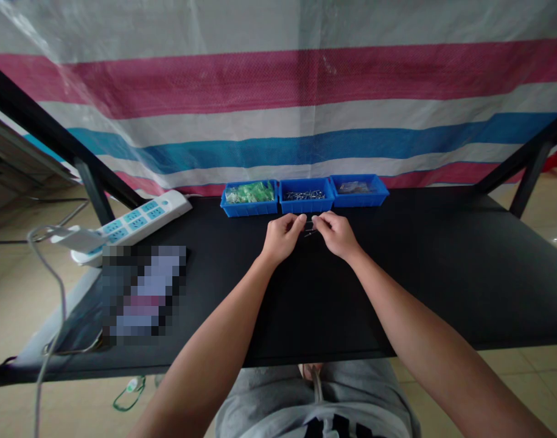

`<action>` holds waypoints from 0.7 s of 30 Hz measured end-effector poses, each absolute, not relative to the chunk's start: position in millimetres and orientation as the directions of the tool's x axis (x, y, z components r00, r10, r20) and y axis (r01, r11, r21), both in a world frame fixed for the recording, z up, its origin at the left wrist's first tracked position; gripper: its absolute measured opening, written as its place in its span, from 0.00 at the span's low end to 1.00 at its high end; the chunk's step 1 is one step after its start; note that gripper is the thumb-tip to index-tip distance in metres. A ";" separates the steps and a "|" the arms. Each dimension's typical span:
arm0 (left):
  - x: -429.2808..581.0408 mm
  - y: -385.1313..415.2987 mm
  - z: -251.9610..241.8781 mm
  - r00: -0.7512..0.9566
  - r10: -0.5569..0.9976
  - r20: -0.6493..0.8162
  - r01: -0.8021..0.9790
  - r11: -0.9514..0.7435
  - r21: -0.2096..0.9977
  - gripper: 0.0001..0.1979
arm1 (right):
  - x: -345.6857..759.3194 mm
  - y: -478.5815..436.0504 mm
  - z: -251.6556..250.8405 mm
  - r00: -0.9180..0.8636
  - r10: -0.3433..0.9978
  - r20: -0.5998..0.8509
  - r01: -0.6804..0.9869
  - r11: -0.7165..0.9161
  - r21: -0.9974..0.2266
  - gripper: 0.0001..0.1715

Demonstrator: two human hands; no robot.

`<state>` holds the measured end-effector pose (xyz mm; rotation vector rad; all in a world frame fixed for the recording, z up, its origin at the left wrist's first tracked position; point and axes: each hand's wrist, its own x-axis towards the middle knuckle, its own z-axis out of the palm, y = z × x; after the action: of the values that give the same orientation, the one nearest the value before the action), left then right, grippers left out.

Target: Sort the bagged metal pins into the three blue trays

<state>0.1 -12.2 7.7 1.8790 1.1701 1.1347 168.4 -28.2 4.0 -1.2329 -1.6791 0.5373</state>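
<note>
My left hand [282,236] and my right hand [335,233] meet over the black table [442,267], just in front of the middle blue tray [306,205]. Both hands are closed in a pinch on small thin metal pieces [309,229] held between them. The middle tray holds several small metal parts. The left blue tray [249,208] holds green pieces. The right blue tray [359,198] holds something clear or grey that I cannot make out.
A white power strip [136,222] with a grey cable lies at the table's left back. A blurred-out flat object [143,292] lies on the left near side. A striped tarp [278,91] hangs behind the table. Black frame struts stand at both sides.
</note>
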 end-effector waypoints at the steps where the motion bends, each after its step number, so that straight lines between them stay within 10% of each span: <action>1: 0.0 -12.3 7.6 0.239 0.911 0.336 0.362 -0.405 0.840 0.23 | 168.3 -28.1 3.3 -0.033 0.906 0.422 0.468 0.387 -0.794 0.22; 19: -2.5 -10.8 6.9 0.226 0.927 0.300 0.478 -0.374 0.795 0.30 | 171.7 -26.0 5.9 0.094 0.932 0.349 0.021 0.348 -0.937 0.08; 21: -2.8 -9.3 5.3 0.218 0.930 0.294 0.502 -0.366 0.784 0.29 | 173.1 -22.4 2.1 0.086 0.938 0.335 -0.014 0.338 -0.941 0.19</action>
<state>-2.8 -9.3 5.3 1.9600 1.3176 1.0412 173.1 -22.4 2.1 -0.9718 -1.2723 0.9096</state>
